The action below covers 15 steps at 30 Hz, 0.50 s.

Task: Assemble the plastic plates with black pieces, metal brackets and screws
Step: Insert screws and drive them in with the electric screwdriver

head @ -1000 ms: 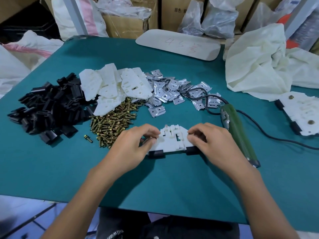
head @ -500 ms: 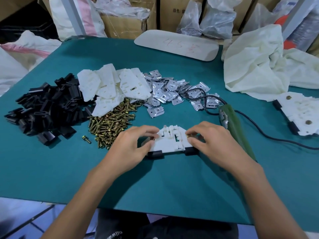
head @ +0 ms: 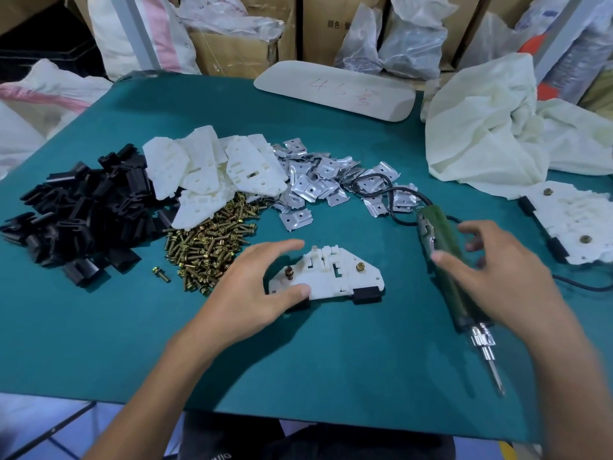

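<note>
Far left on the green table [head: 99, 343]: heap of black pieces [head: 83, 210], beside it piled white plates [head: 215, 171], brass screws [head: 212, 240] in front, metal brackets [head: 318, 184] further right. Left hand [head: 252, 290] open, fingers spread, thumb pressing the lower left edge of the plate in work [head: 328, 277]. Lying flat at table centre, white, notched on top, a screw set in each end, black piece [head: 366, 294] clipped on its lower right edge. Right hand [head: 497, 277] open and blurred, fingers spread over the green screwdriver [head: 444, 260]; touching or not, cannot tell.
</note>
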{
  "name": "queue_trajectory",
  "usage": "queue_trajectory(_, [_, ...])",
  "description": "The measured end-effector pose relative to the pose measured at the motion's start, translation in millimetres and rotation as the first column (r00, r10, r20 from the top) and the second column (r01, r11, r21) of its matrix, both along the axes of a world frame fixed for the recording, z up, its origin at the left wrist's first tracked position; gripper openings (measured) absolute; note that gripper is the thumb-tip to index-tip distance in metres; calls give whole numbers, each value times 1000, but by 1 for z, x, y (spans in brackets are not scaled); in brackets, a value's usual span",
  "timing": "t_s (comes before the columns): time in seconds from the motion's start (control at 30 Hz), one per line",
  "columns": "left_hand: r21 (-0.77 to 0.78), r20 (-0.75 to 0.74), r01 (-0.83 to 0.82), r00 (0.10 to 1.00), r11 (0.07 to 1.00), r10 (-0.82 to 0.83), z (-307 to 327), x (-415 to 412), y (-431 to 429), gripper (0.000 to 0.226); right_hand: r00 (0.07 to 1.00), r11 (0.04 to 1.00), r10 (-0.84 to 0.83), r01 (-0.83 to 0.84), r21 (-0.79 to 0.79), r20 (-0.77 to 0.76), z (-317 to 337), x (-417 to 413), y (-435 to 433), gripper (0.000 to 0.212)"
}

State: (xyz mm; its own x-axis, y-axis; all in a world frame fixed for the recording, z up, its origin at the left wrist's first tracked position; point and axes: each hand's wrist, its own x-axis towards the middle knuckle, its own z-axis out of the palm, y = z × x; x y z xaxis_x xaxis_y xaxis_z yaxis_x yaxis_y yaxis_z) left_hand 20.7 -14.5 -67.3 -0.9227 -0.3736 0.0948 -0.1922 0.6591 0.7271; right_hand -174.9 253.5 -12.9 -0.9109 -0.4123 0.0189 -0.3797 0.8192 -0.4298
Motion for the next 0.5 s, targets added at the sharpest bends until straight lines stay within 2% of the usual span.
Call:
queue_trajectory(0.07, [-35, 57, 28, 998, 999, -26, -1, -8, 7, 82, 988, 981, -50, 21, 194, 146, -5, 1, 3, 71])
queue_trajectory(0.13, [-117, 109, 60, 993, 991, -47, -3, -20, 15, 94, 972, 978, -100, 56, 200, 213, -12, 3, 0, 69])
queue_trajectory(0.27, [-158, 106, 49, 994, 986, -33, -9, -34, 22, 93, 943, 985, -168, 175, 0, 288, -20, 1, 3, 35])
queue_trajectory(0.33, [-129, 77, 49, 996, 990, -39, -12, -35, 21, 93, 903, 932, -154, 268, -244, 402, -24, 0, 12, 22])
queue_trajectory(0.4, [-107, 56, 49, 998, 993, -43, -13, -36, 20, 94, 807, 761, -51, 413, -500, 589, -26, 1, 19, 12])
queue_trajectory(0.5, [-97, 51, 53, 998, 994, -48, -11, -40, 21, 95, 702, 377, 198, 590, -714, 684, -22, 6, 17, 19])
